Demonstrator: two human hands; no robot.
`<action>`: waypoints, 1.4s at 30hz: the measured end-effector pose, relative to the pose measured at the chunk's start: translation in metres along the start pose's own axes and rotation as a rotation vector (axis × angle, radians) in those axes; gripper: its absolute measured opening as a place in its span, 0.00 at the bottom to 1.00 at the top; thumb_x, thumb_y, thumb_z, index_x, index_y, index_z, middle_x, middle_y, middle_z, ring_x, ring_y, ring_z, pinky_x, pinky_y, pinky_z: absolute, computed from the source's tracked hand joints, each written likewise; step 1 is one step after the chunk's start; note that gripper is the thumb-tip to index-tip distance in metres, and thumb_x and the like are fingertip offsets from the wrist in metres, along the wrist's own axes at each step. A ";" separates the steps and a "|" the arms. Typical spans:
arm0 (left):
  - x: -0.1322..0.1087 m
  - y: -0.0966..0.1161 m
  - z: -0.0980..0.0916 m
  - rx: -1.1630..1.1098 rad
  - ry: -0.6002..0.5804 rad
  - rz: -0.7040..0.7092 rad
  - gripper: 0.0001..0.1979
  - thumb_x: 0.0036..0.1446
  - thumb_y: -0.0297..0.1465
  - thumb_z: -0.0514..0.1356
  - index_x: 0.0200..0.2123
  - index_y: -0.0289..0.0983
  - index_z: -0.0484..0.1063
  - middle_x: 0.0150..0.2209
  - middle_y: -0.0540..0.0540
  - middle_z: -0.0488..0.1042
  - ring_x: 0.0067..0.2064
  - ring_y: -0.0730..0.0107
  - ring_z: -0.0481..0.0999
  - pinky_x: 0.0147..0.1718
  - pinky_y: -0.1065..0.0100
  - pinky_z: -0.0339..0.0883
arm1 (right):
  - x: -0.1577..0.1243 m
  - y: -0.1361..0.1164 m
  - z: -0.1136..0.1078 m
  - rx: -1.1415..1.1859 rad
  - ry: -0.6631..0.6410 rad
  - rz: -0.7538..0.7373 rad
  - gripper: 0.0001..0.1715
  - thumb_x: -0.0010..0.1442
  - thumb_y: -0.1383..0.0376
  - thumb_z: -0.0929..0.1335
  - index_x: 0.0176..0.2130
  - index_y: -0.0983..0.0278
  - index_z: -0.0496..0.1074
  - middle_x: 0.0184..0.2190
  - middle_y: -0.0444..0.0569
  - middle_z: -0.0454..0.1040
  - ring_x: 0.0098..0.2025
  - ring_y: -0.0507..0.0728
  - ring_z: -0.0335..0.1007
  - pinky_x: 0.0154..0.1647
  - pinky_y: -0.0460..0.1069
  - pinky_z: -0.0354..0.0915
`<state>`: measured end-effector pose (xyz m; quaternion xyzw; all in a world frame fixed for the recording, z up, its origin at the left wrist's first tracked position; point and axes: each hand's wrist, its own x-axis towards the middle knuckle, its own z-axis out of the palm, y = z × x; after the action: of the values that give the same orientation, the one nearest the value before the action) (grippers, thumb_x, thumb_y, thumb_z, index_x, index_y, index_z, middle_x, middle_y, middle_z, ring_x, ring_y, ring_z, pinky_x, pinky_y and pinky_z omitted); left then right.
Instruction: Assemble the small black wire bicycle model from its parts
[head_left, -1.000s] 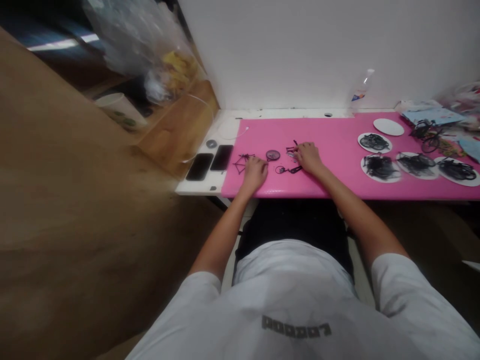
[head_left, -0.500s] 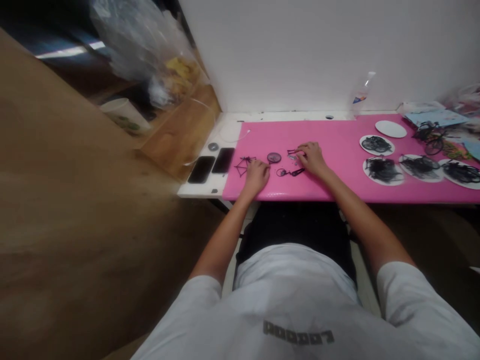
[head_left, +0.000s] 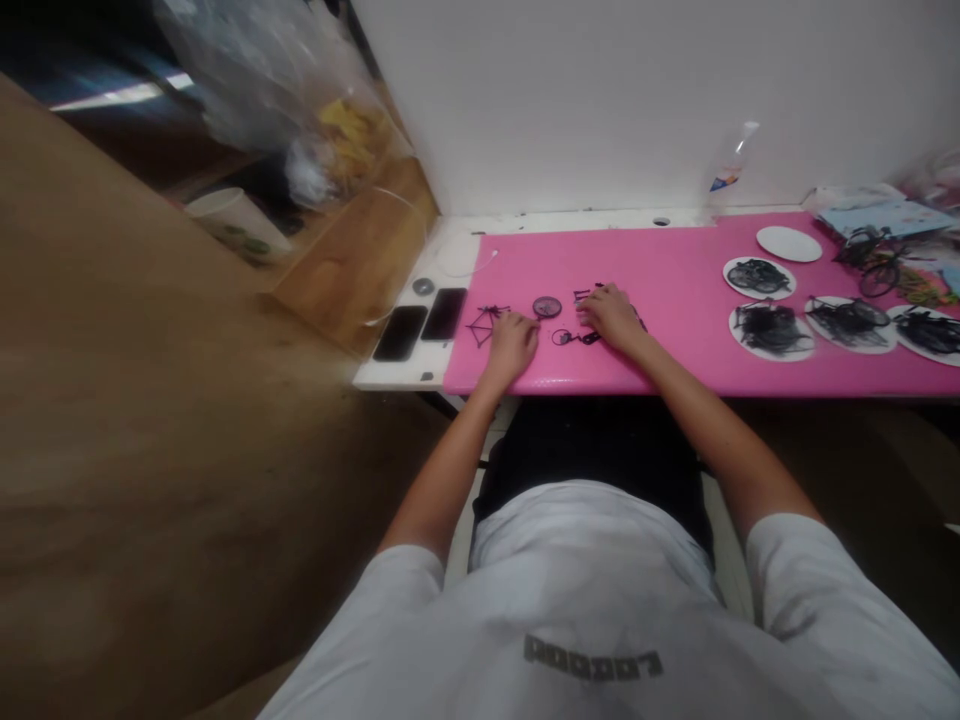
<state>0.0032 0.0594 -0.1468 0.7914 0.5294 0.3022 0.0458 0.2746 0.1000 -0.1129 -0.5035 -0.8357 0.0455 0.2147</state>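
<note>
My left hand (head_left: 514, 343) rests on the pink mat with its fingers bent together; a small dark piece shows at its fingertips, too small to name. Just left of it lies a black miniature bicycle frame (head_left: 480, 328). A small black spoked wheel (head_left: 547, 307) lies flat to its upper right. My right hand (head_left: 613, 318) is low over the mat, fingers reaching left and slightly apart, above small dark pieces (head_left: 581, 295). It partly covers a black part with a ring and a crank-like arm (head_left: 574, 338). No held thing shows in it.
Several white plates (head_left: 787, 244) stand at right, most heaped with black parts. Beyond are an assembled miniature bicycle (head_left: 879, 272) and a plastic bottle (head_left: 733, 158). Two dark phones (head_left: 445, 314) and a white cable (head_left: 469, 273) lie left. A white wall (head_left: 600, 110) rises behind the table.
My right hand has moved left and a little down over the small parts, covering more of the crank-like part. A dark piece now shows behind its wrist. The left hand stays put.
</note>
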 end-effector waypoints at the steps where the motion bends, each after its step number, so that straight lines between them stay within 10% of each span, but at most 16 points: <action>1: 0.000 0.000 0.000 0.002 0.001 0.003 0.12 0.71 0.29 0.59 0.49 0.38 0.83 0.48 0.36 0.81 0.55 0.45 0.73 0.60 0.46 0.69 | -0.001 0.005 0.000 -0.002 0.017 0.011 0.16 0.74 0.62 0.70 0.53 0.59 0.87 0.55 0.58 0.84 0.62 0.74 0.66 0.63 0.68 0.65; 9: 0.000 -0.002 0.001 0.001 0.006 0.022 0.12 0.70 0.28 0.59 0.49 0.39 0.83 0.46 0.37 0.80 0.54 0.46 0.74 0.60 0.45 0.70 | -0.004 0.042 -0.005 0.060 -0.032 -0.010 0.15 0.73 0.58 0.71 0.48 0.57 0.90 0.49 0.57 0.84 0.60 0.72 0.66 0.65 0.69 0.65; 26: 0.001 -0.002 0.000 0.001 -0.007 0.018 0.12 0.71 0.28 0.59 0.49 0.38 0.83 0.46 0.37 0.80 0.54 0.46 0.74 0.62 0.47 0.68 | -0.007 0.039 0.004 0.062 0.001 -0.027 0.17 0.75 0.56 0.70 0.47 0.56 0.89 0.50 0.56 0.85 0.61 0.73 0.66 0.64 0.69 0.65; 42: 0.000 -0.008 0.006 -0.045 0.048 0.087 0.12 0.72 0.27 0.58 0.50 0.35 0.83 0.46 0.36 0.81 0.52 0.49 0.78 0.56 0.51 0.71 | -0.051 0.005 -0.053 0.096 -0.175 -0.057 0.11 0.69 0.64 0.71 0.37 0.65 0.84 0.40 0.56 0.81 0.44 0.62 0.72 0.47 0.53 0.65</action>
<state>0.0001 0.0649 -0.1548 0.8050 0.4885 0.3345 0.0378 0.3205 0.0514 -0.0823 -0.4626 -0.8621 0.1228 0.1661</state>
